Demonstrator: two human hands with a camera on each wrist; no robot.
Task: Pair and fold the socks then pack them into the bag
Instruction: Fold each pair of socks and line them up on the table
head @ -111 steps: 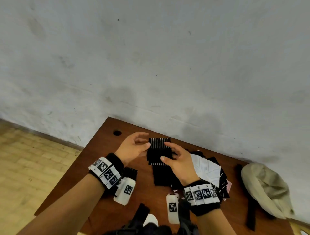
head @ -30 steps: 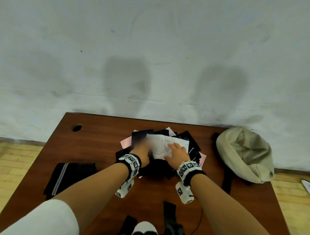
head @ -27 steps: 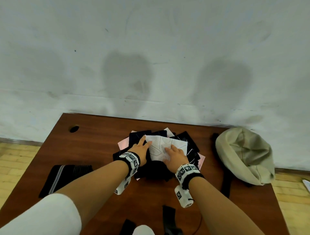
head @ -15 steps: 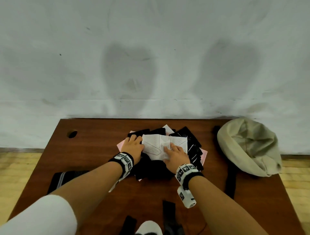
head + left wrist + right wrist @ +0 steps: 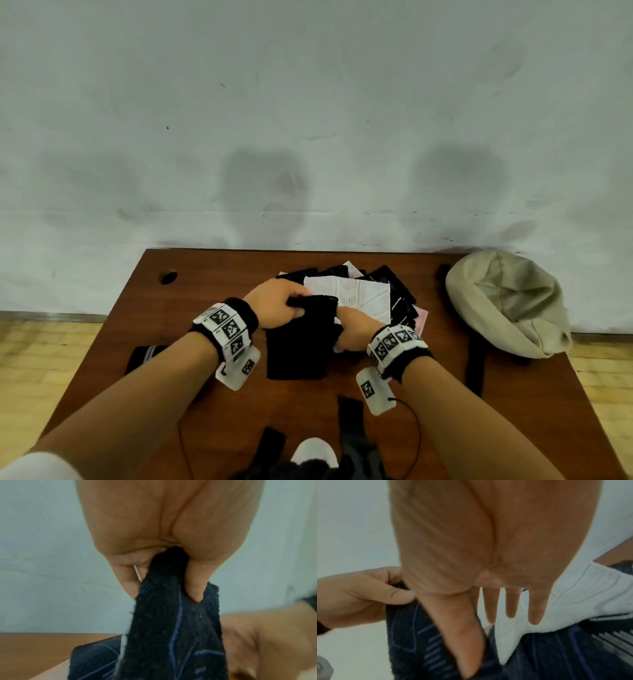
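The left hand (image 5: 277, 303) pinches the top edge of a dark sock (image 5: 301, 339) between thumb and curled fingers, lifting it above the sock pile (image 5: 373, 294) at the middle of the table (image 5: 205, 274). The right hand (image 5: 356, 330) touches the same sock with its thumb, its other fingers (image 5: 537, 609) straight. The beige bag (image 5: 507, 301) lies slumped at the table's right; I cannot tell what is inside.

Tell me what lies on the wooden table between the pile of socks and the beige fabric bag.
Bare brown tabletop separates the sock pile from the beige bag; a black strap lies at the bag's left. Head view shows it.
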